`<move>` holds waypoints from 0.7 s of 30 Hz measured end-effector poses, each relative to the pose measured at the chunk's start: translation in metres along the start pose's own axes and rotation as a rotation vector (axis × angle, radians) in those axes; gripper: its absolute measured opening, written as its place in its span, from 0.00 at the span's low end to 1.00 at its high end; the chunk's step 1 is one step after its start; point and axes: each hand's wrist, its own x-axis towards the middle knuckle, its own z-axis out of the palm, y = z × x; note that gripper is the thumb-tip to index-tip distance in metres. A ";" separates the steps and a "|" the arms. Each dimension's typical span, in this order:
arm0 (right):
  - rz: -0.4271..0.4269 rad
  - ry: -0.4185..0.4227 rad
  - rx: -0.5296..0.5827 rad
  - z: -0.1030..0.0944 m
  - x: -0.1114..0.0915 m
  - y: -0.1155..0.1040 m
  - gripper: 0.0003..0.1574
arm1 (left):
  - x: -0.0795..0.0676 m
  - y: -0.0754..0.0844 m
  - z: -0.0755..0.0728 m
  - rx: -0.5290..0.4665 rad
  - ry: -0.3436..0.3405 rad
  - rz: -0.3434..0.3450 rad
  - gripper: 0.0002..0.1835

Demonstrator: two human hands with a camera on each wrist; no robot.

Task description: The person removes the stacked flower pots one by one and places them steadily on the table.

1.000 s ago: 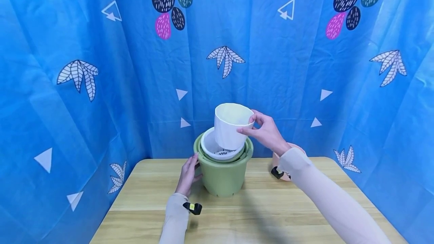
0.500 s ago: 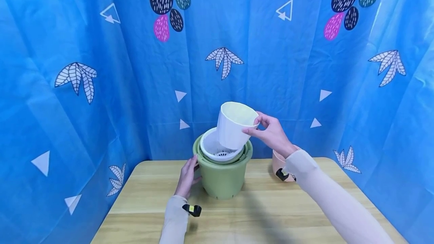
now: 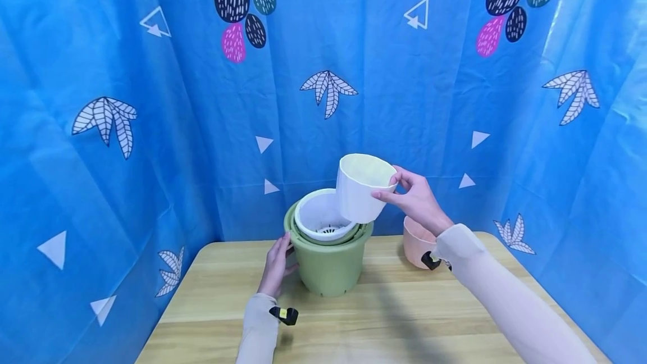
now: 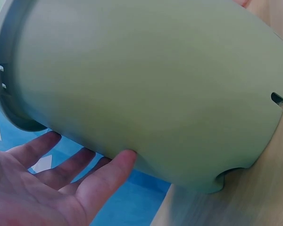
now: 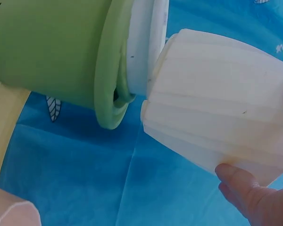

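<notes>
My right hand (image 3: 418, 200) pinches the rim of a white faceted flower pot (image 3: 355, 200), thumb outside and fingers at its mouth. This pot is tilted slightly, over the right edge of a stack of nested pots. The outermost is a large green flower pot (image 3: 331, 269), upright on the table; a round white pot (image 3: 319, 209) with a slotted bottom sits inside, a green rim between them. My left hand (image 3: 274, 267) rests against the green pot's left side below its rim. In the left wrist view the fingertips (image 4: 127, 157) touch its wall, extended rather than wrapped round it.
A pink flower pot (image 3: 414, 245) stands at the back right of the wooden table (image 3: 222, 296), partly behind my right wrist. A blue patterned curtain (image 3: 394, 100) hangs behind the table and on both sides.
The white faceted pot has moved rightward in my right hand, uncovering more of the round white pot. My left hand stays at the green pot. More of the pink pot shows.
</notes>
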 end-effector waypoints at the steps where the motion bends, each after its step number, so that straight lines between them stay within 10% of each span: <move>1: 0.001 0.001 -0.001 -0.001 0.000 0.002 0.32 | 0.000 0.000 0.000 0.000 -0.001 0.000 0.44; 21: 0.007 0.051 -0.026 -0.016 -0.002 0.027 0.32 | 0.001 -0.001 -0.001 -0.001 0.009 0.004 0.43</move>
